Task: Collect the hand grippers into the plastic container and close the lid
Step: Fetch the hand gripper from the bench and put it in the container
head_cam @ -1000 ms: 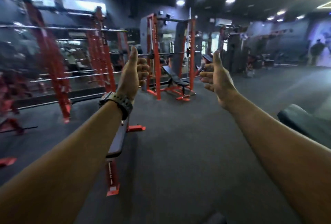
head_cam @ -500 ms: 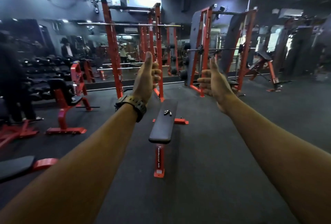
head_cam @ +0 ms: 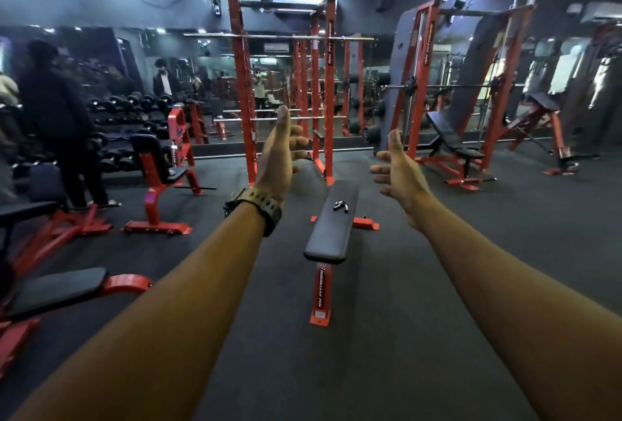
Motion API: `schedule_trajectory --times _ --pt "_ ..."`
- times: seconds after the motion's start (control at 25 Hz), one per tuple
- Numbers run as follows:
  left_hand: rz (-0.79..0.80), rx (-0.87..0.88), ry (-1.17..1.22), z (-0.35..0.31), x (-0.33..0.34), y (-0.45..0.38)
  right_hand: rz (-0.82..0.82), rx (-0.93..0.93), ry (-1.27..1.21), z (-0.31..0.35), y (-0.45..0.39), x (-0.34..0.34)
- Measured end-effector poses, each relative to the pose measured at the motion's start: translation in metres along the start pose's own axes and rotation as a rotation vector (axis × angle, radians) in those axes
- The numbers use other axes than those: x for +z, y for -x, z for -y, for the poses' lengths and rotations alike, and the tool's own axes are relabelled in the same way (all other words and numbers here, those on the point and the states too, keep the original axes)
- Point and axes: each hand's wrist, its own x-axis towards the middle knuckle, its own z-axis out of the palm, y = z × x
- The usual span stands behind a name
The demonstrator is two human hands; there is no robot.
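We hold our left hand (head_cam: 281, 151) and right hand (head_cam: 399, 170) out, both empty with fingers loose; a gripper (head_cam: 340, 206) lies on the counter (head_cam: 331, 232) at twelve o'clock.

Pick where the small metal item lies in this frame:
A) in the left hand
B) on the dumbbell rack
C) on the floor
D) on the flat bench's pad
D: the small metal item rests on the flat bench, while the left hand and right hand are open and empty.

Small item (head_cam: 340, 206) on bench (head_cam: 331, 228), too tiny to identify.
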Motion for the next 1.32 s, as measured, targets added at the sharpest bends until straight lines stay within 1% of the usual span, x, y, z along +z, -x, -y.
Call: schedule_trajectory --times 0.24,0.44,0.6,0.8,0.88,1.0,1.2,1.32 --pt "0.007 -0.118 0.002 0.067 -0.017 0.000 -0.075 0.152 0.053 -0.075 0.007 0.025" --pt "0.019 -0.164 -0.005 0.110 -0.040 -0.025 -0.106 0.210 0.095 -0.106 -0.008 0.051" --pt "0.034 -0.191 0.020 0.139 -0.038 -0.059 -0.115 0.228 0.111 -0.121 -0.041 0.069" --pt "0.061 -0.202 0.087 0.178 -0.012 -0.127 -0.094 0.238 0.097 -0.157 -0.119 0.088" --pt "0.068 -0.202 0.089 0.199 -0.002 -0.172 -0.122 0.243 0.079 -0.176 -0.168 0.094" --pt "0.059 -0.249 0.089 0.232 0.006 -0.236 -0.150 0.263 0.079 -0.193 -0.237 0.105" --pt "0.045 -0.275 0.082 0.292 0.012 -0.355 -0.156 0.283 0.095 -0.224 -0.356 0.134" --pt "0.075 -0.277 0.093 0.336 0.019 -0.418 -0.164 0.304 0.090 -0.254 -0.419 0.152"
